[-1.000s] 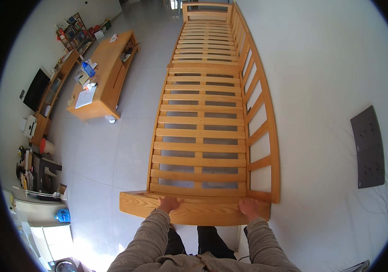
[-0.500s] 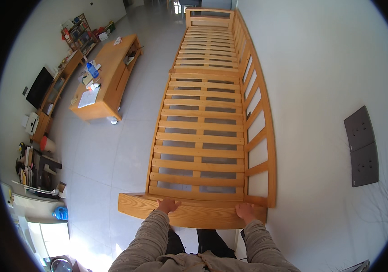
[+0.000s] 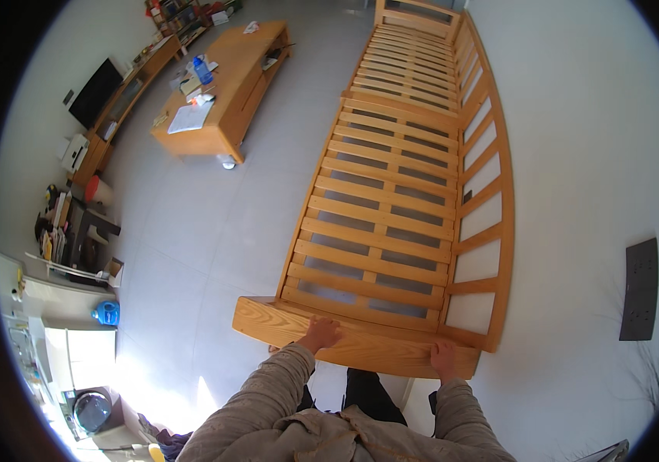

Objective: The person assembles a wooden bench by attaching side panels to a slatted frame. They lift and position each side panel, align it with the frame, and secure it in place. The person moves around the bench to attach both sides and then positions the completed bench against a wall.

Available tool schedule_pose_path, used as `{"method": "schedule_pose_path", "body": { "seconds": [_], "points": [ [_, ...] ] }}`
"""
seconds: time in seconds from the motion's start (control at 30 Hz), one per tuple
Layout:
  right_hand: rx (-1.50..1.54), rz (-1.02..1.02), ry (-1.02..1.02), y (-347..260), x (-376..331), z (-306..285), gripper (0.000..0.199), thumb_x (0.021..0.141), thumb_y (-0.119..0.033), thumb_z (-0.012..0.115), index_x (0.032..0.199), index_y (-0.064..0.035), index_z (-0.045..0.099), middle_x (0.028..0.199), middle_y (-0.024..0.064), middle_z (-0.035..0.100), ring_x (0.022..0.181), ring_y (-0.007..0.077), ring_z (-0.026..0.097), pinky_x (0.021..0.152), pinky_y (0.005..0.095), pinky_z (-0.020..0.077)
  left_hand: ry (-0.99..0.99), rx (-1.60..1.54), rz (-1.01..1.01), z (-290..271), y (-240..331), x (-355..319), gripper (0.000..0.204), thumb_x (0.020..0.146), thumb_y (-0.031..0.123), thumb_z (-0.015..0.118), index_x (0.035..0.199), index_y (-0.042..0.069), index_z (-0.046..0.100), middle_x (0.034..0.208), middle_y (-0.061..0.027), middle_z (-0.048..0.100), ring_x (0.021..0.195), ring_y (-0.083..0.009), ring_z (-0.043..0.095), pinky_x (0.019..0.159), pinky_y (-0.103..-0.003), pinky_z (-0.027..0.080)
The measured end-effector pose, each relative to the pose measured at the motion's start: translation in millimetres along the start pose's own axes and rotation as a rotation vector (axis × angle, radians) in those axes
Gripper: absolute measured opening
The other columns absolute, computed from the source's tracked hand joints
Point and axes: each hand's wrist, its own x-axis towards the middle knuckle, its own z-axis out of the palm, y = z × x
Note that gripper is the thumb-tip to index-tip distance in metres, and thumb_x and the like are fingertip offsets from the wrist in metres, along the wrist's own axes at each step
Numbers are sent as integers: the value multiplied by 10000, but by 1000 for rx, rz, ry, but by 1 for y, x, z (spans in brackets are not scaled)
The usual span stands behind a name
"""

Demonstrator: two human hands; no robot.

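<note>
Seen from my headset feed: a long slatted wooden sofa frame (image 3: 391, 208), honey-coloured with visible grain, stands on the pale tiled floor (image 3: 214, 223) alongside the white wall (image 3: 591, 154). Its seat is a run of bare crosswise slats with gaps between them, and a railed back of spaced bars runs down the wall side. Its long axis stretches straight away from me, from the broad flat armrest (image 3: 345, 339) just in front of my legs to the far end at the top of the view. My left hand (image 3: 320, 334) lies on that armrest with fingers curled over its far edge, gripping it; my right hand (image 3: 443, 359) grips the same board near its wall-side end. Both sleeves are grey-beige. Well apart to the left, a low wooden table (image 3: 225, 92) carries papers and a blue bottle (image 3: 202, 69); a dark television (image 3: 95, 92) stands beyond it.
</note>
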Motion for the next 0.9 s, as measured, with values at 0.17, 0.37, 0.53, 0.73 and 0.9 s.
{"method": "schedule_pose_path", "body": {
  "seconds": [0.17, 0.37, 0.53, 0.73, 0.9],
  "points": [
    [-241, -209, -53, -59, -9, 37, 326, 784, -193, 546, 1075, -49, 562, 1072, 189, 541, 1002, 384, 475, 905, 481, 361, 38, -395, 320, 27, -68, -12, 461, 900, 422, 420, 1195, 90, 540, 1252, -156, 507, 1208, -306, 423, 997, -463, 299],
    [-119, -6, -395, -247, -16, 120, 571, 792, -302, 566, 1259, -4, 429, 1243, 294, 418, 1157, 440, 389, 987, 471, 318, 153, -498, 270, 11, -205, -138, 450, 921, 393, 432, 1147, 22, 546, 1170, -188, 548, 1112, -333, 495, 930, -380, 393],
    [-125, 201, -470, -455, 6, 149, 758, 797, -475, 572, 1347, -19, 319, 1368, 341, 241, 1262, 502, 234, 1028, 487, 259, 318, -621, -284, 33, -403, -296, 424, 885, 411, 384, 1003, 59, 590, 1017, -182, 609, 1002, -377, 542, 837, -432, 436],
    [-113, 202, -735, -492, 38, 185, 957, 743, -680, 494, 1402, -35, 238, 1442, 296, 113, 1249, 610, 96, 997, 654, 94, 240, -529, -431, 26, -480, -369, 388, 906, 335, 293, 929, 60, 567, 1061, -201, 574, 989, -391, 526, 846, -453, 424],
    [-474, 218, -785, -538, 48, 155, 1041, 721, -753, 434, 1417, -20, 184, 1456, 279, 86, 1235, 636, 75, 941, 718, 93, 128, -928, -475, 30, -500, -346, 204, 859, 194, 434, 852, 20, 541, 913, -214, 575, 823, -340, 590, 721, -425, 486]
  ]
}}
